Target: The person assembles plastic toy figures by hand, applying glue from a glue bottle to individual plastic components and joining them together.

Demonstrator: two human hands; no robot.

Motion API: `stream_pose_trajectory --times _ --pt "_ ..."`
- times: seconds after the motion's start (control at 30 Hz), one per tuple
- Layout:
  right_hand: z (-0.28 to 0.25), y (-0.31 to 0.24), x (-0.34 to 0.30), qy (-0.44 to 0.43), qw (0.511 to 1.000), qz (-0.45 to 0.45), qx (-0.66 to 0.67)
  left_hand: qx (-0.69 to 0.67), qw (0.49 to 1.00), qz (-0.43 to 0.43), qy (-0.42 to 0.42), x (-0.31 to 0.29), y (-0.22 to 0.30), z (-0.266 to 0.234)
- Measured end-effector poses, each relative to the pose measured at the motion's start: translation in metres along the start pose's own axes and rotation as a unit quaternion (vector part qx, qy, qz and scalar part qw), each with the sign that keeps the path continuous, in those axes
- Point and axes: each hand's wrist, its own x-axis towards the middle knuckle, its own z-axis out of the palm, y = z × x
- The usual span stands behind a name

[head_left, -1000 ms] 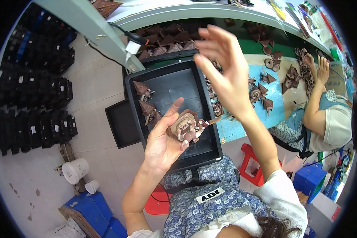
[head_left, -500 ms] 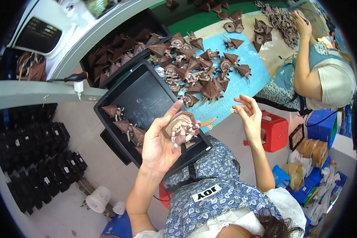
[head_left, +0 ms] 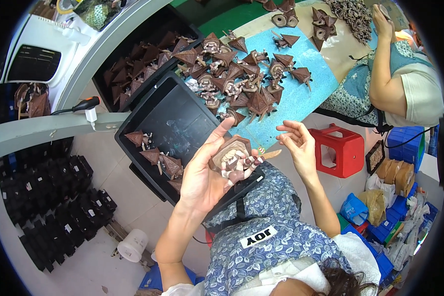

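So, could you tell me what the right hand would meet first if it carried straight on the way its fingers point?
Probably the brown cone-shaped toy in the left hand: the right hand points left toward it, though depth is unclear.

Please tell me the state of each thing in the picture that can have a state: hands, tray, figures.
left hand: palm up, holding the brown figure
brown figure: lying in the palm
right hand: open, empty
black tray: on the lap, few cone figures at its left edge
red stool: upright on the floor
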Motion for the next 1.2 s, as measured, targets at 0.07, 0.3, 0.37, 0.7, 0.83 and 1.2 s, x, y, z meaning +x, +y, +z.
stream_pose_trajectory --times 0.07,0.3,0.37,0.7,0.83,1.2 --pt "0.001 0.002 0.001 -0.013 1.0 0.006 0.002 0.024 0.999 0.012 0.043 0.001 0.003 -0.007" --pt "-0.007 0.021 0.001 0.01 0.999 0.032 -0.041 0.791 0.484 0.05 0.371 0.085 0.093 -0.16" --pt "-0.01 0.031 0.006 -0.022 0.998 0.044 -0.044 0.841 0.369 -0.011 0.395 0.103 0.108 -0.203" --pt "-0.1 0.083 0.198 0.338 0.739 -0.291 -0.505 0.861 0.245 0.128 0.426 0.092 0.127 -0.228" --pt "-0.139 0.109 0.232 0.223 0.858 -0.187 -0.423 0.846 0.319 0.269 0.332 0.075 0.079 -0.153" --pt "0.019 -0.046 0.0 0.025 0.983 -0.143 -0.114 0.134 0.969 0.189 0.083 0.085 -0.051 -0.028"
